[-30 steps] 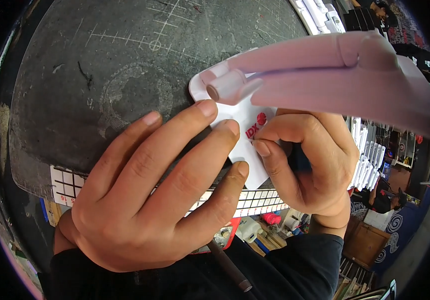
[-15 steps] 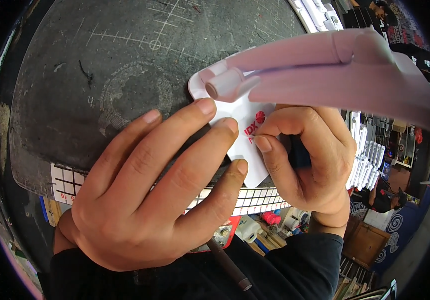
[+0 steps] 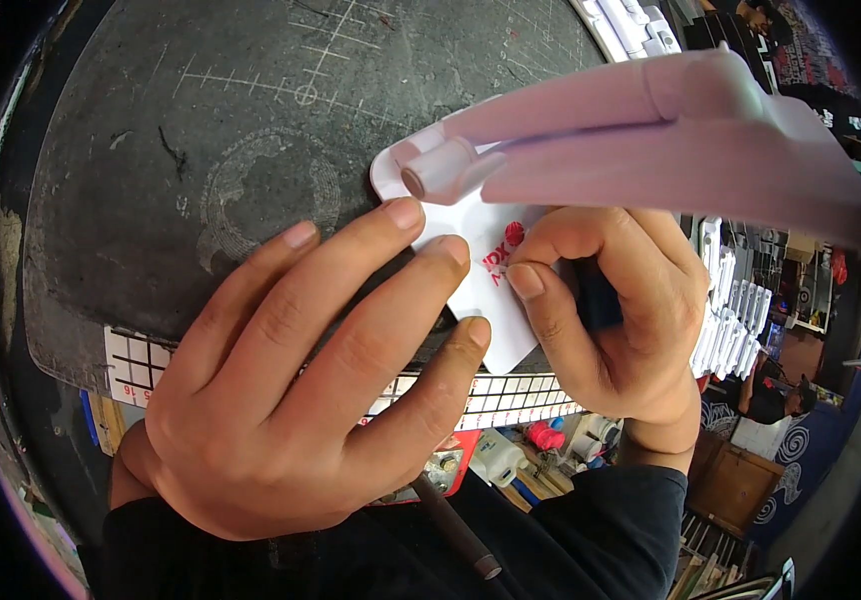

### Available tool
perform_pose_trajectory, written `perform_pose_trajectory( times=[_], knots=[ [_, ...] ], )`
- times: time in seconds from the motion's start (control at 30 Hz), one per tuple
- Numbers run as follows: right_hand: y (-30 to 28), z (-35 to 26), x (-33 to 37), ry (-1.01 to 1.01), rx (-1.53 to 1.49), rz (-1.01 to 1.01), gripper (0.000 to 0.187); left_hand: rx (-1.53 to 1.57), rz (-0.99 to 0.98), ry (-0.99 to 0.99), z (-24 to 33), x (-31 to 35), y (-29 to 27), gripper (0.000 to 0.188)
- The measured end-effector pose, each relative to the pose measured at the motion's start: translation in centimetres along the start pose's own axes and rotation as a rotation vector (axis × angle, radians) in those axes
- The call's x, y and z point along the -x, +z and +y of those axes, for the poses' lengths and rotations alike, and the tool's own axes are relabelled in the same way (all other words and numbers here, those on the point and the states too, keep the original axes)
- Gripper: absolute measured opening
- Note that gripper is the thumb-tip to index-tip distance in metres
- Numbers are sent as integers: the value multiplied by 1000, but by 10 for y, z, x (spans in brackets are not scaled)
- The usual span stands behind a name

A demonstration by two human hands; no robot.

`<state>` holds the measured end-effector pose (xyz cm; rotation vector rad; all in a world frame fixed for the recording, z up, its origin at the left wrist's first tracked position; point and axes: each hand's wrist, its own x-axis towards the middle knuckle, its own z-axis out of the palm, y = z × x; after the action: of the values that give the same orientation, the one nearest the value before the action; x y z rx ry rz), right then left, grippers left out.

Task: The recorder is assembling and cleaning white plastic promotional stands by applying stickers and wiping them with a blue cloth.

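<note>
A white plastic hinged piece stands on the dark mat, its long upper arm leaning up to the right. At its joint is a round hollow barrel. The flat base bears a small red print. My left hand has its fingers spread, with several tips resting on the base's left edge. Over the right part of the base, my right hand is curled, thumb and forefinger pinched together beside the print. What lies between those fingertips, if anything, is too small to make out. Its other fingers are partly hidden behind the raised arm.
The worn dark mat carries white grid lines. A white gridded ruler strip runs along the near edge. Several white plastic pieces are lined up at the right. A dark rod juts out near my lap.
The white piece has shifted slightly left in view, and both hands have moved a little with it. The pinch and the spread fingers look the same.
</note>
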<state>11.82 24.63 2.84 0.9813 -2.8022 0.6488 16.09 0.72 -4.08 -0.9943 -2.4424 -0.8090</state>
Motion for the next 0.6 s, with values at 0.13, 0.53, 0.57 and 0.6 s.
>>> perform_pose_trajectory(
  times=[0.13,0.53,0.57,0.6],
  knots=[
    [0,1,0,19,-21,-1,10,10,-5,-7,0,-1,-1,39],
    [-2,4,-2,26,-45,1,8,0,-36,-9,-1,-1,-4,39],
    [-2,4,-2,47,-51,-10,8,-2,-39,-10,0,-1,-4,39],
    [-2,3,-2,37,-50,-1,8,-11,-44,-4,0,-1,-4,39]
  ],
)
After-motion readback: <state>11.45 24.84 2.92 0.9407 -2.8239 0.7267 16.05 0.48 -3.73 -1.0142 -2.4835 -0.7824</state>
